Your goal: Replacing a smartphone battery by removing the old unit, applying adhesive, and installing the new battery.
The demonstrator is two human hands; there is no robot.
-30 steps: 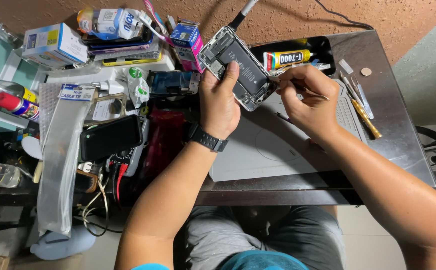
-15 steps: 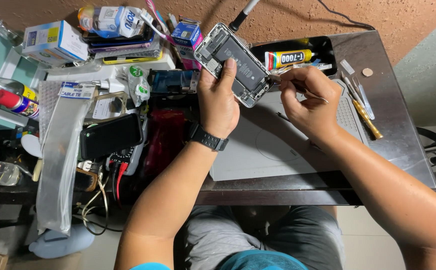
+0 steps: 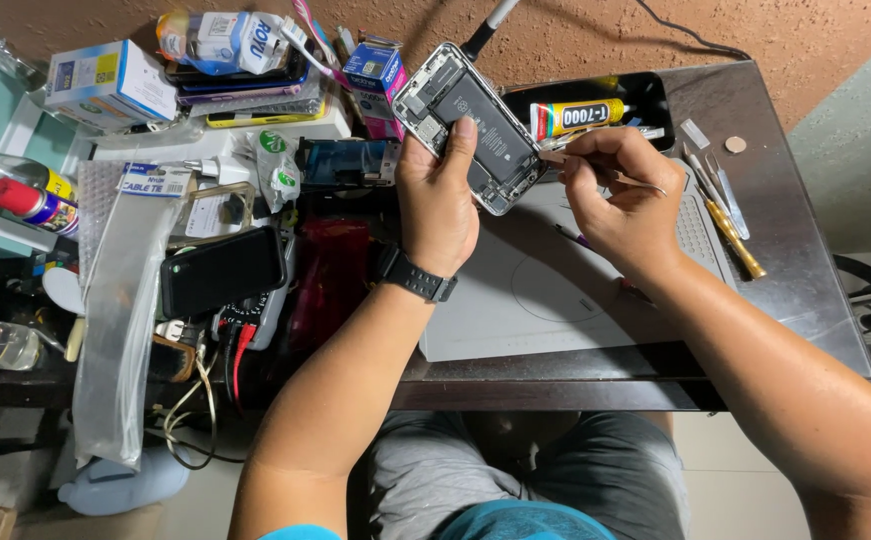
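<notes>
My left hand [image 3: 438, 205] holds an opened smartphone [image 3: 468, 122] above the desk, its black battery and circuit parts facing up and my index finger lying across the battery. A black watch is on that wrist. My right hand [image 3: 618, 195] pinches thin metal tweezers [image 3: 596, 168], whose tips reach the phone's right edge. Beneath both hands lies a grey work mat [image 3: 556, 290] on the dark desk [image 3: 796, 260].
A glue tube [image 3: 581, 117] rests in a black tray behind the phone. Metal pry tools [image 3: 724, 215] lie on the right. Boxes, a black phone [image 3: 221, 268], a spray can [image 3: 31, 205], plastic bags and cables crowd the left side.
My left hand has lifted the phone slightly up and back. My right hand with the tweezers has stayed at the phone's right edge.
</notes>
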